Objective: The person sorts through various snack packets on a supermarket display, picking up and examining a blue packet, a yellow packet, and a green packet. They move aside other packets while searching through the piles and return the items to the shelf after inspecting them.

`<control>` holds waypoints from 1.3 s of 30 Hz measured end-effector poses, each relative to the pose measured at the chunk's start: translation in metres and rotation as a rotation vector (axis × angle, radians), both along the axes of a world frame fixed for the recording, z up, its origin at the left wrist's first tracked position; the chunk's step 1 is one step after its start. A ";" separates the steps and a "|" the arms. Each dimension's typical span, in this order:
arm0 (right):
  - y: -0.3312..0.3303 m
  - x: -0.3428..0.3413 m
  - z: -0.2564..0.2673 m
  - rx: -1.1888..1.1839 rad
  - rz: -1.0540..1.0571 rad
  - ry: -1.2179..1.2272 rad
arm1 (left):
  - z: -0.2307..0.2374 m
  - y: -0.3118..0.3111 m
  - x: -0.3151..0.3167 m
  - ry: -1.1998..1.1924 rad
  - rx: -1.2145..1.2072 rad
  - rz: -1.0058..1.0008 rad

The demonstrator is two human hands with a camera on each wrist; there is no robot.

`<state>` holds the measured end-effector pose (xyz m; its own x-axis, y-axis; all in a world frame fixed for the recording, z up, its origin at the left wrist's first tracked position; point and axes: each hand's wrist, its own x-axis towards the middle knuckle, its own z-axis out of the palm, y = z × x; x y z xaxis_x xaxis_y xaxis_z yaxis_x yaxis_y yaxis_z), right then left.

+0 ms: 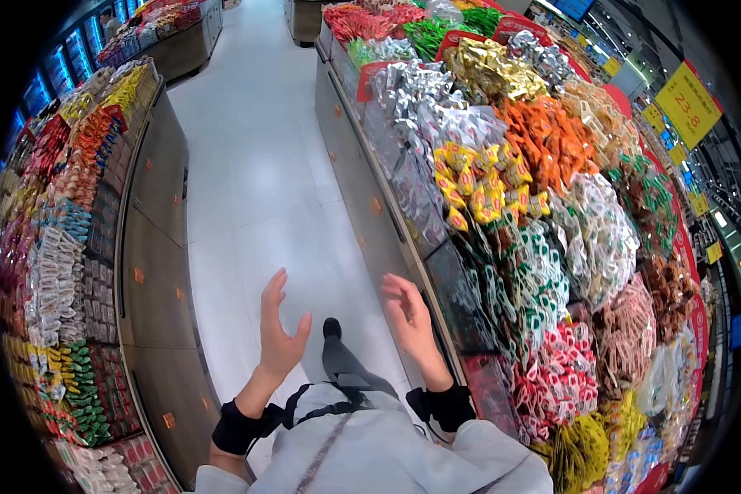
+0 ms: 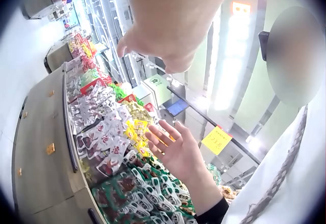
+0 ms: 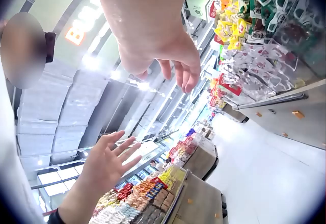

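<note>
Both hands are held out over the aisle in front of the body, apart from each other and holding nothing. My left hand [image 1: 281, 331] has its fingers up and its thumb spread to the side. The right hand [image 1: 412, 321] has loosely bent fingers and is nearer the display counter [image 1: 370, 198] on the right. Heaped on that counter are yellow snack packets [image 1: 479, 183], green-and-white packets [image 1: 533, 267], orange-wrapped packets [image 1: 545, 142] and red-and-white packets [image 1: 556, 370]. In the right wrist view, the left hand [image 3: 108, 157] shows spread fingers.
Another counter [image 1: 158, 247] with rows of packaged snacks lines the left side. Pale floor tiles [image 1: 255, 148] run between the two counters. A yellow price sign [image 1: 682, 105] hangs over the right display. A dark shoe [image 1: 332, 328] shows on the floor below the hands.
</note>
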<state>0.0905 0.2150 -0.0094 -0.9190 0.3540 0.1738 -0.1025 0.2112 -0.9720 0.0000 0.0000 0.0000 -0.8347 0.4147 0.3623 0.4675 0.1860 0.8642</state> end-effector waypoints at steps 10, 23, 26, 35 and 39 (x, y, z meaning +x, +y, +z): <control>0.061 -0.180 0.003 -0.089 -0.019 0.022 | 0.024 0.064 -0.168 -0.023 -0.013 -0.030; 0.048 -0.409 -0.009 -0.083 0.130 -0.004 | -0.010 0.025 -0.375 -0.111 0.060 0.174; 0.044 -0.480 -0.002 -0.089 0.115 0.000 | -0.010 0.016 -0.449 -0.128 0.065 0.158; 0.033 -0.649 0.016 -0.064 0.041 -0.025 | 0.003 0.018 -0.640 -0.193 0.072 0.074; 0.036 -0.704 0.015 -0.081 0.006 -0.032 | 0.005 0.030 -0.699 -0.178 0.103 0.041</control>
